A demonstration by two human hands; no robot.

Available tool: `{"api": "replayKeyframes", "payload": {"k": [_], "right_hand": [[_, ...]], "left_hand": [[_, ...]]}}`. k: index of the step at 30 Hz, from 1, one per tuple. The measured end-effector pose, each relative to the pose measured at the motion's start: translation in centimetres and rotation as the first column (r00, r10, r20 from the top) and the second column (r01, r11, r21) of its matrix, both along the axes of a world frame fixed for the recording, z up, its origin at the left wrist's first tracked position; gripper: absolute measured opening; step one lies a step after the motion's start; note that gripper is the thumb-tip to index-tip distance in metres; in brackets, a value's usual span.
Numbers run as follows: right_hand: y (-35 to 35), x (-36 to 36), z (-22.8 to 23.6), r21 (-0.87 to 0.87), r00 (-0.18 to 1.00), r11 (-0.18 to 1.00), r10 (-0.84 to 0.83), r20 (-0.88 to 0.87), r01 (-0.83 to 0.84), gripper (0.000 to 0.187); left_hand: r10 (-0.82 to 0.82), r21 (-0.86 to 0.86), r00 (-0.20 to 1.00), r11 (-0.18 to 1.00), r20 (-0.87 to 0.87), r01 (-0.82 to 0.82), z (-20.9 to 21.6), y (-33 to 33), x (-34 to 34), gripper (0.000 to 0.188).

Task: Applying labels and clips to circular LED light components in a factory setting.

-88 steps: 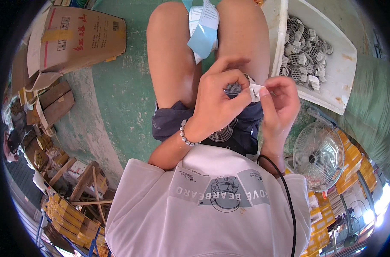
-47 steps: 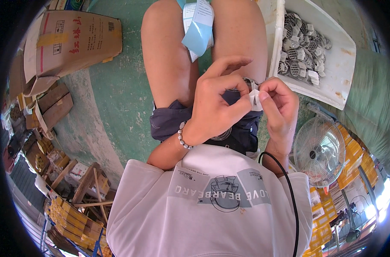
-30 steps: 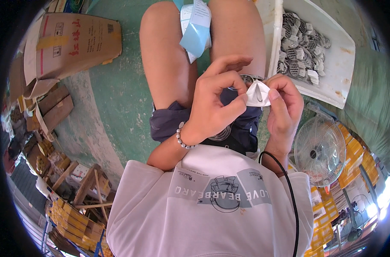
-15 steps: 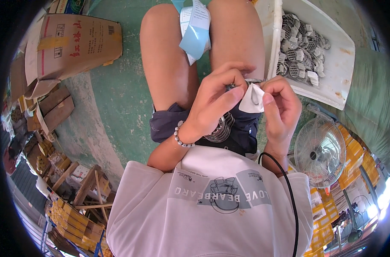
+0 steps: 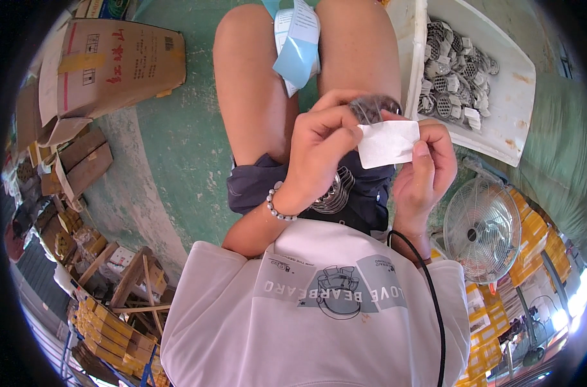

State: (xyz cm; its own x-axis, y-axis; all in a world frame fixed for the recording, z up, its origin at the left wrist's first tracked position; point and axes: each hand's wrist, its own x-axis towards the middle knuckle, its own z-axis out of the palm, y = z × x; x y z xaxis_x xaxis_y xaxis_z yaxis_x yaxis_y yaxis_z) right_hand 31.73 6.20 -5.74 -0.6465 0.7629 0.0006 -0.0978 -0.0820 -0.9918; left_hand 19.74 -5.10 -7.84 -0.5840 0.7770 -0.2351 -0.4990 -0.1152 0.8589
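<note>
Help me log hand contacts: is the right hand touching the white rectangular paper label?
Touching: in the head view, the right hand pinches the white rectangular paper label at its right edge, thumb in front.

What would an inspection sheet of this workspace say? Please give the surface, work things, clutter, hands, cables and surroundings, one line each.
Surface: green floor, paint worn in patches.
Work things: white label, spread out; dark round piece at its upper edge; label roll between the legs; metal pieces stacked near the shirt.
Clutter: wood pieces and small carton at left.
Hands: left hand and right hand each pinch the label.
Cables: black cable across the shirt.
Surroundings: large carton, fan, white box holding metal parts and white slips.
</note>
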Motion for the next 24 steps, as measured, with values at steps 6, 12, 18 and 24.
{"api": "replayKeyframes", "payload": {"k": [6,12,18,24], "right_hand": [[0.2,-0.1,-0.2,-0.061,0.998,0.998,-0.013,-0.053,0.01,0.012],[0.4,-0.2,0.1,-0.265,0.994,0.963,-0.076,-0.075,0.053,0.013],[0.3,-0.8,1.2,-0.188,0.99,0.975,-0.133,-0.049,0.122,0.013],[2.5,0.7,0.3,-0.015,0.971,0.973,-0.231,-0.068,0.231,0.015]], "left_hand": [[-0.049,0.169,0.972,0.986,0.23,0.01,1.6,0.8,0.7,0.021],[-0.045,0.226,0.933,0.973,0.358,-0.04,0.8,0.7,0.4,0.03],[0.081,-0.027,0.98,0.997,0.182,-0.078,0.9,1.1,0.4,0.018],[-0.204,0.025,0.943,0.979,0.263,0.204,1.2,-0.5,-2.4,0.012]]}}
